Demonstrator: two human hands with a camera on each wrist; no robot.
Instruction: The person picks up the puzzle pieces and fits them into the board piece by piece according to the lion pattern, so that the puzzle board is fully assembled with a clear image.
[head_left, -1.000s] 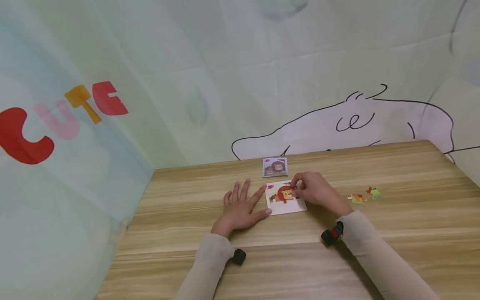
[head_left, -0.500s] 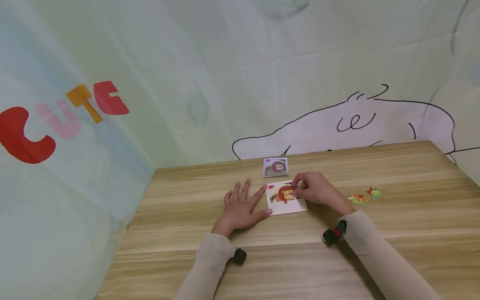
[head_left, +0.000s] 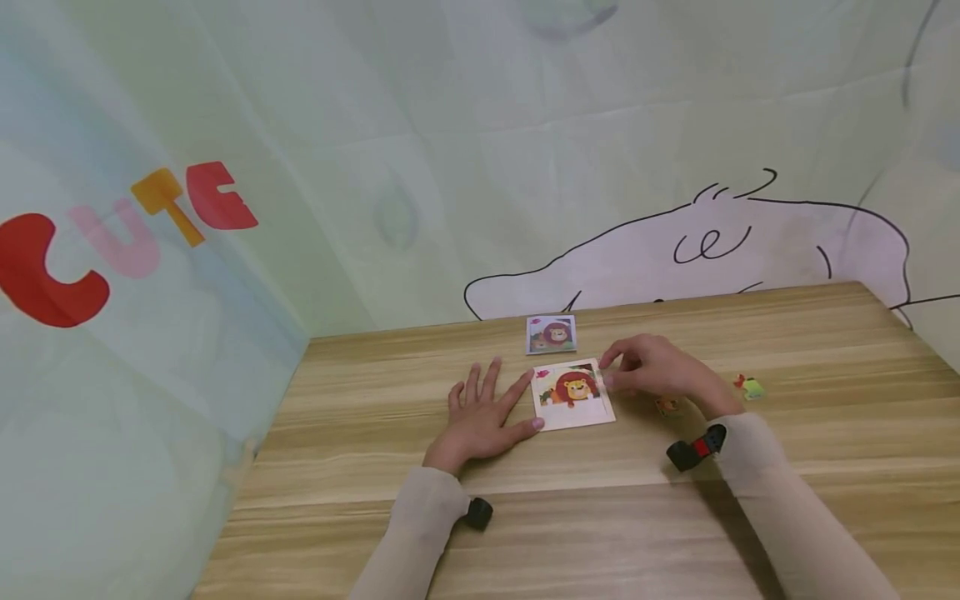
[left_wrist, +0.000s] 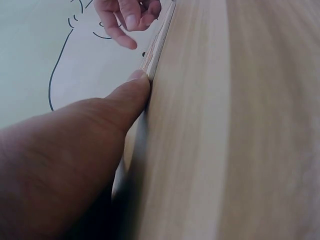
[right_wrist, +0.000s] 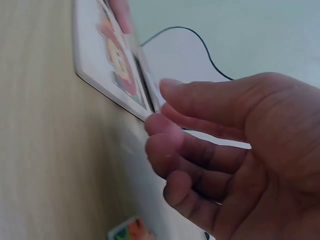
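The square puzzle board (head_left: 566,417) lies flat on the table (head_left: 525,533), squarely between the person's two hands, probably so that both can reach it easily. Along its left edge sits the left hand (head_left: 483,423), fingers fanned out, index fingertip at the upper part of that edge and thumb by the lower corner; this grip clasps nothing and seems meant to stop the board from sliding. At the opposite edge hovers the right hand (head_left: 651,367), its fingers bent, yet the right wrist view shows a gap between thumb and fingertips with no piece in it, so this grip is released; whether a fingertip touches the rim I cannot tell. The lion picture (head_left: 574,388) fills the upper part of the recess, while the strip below it is bare. Two loose clusters lie to the right, likely kept within easy reach of that hand: an orange piece (head_left: 667,407) partly under the right wrist and a green-and-red piece (head_left: 752,387) farther out. Just beyond the board lies a card (head_left: 551,335) bearing a matching lion scene, apparently positioned where it can be compared at a glance.
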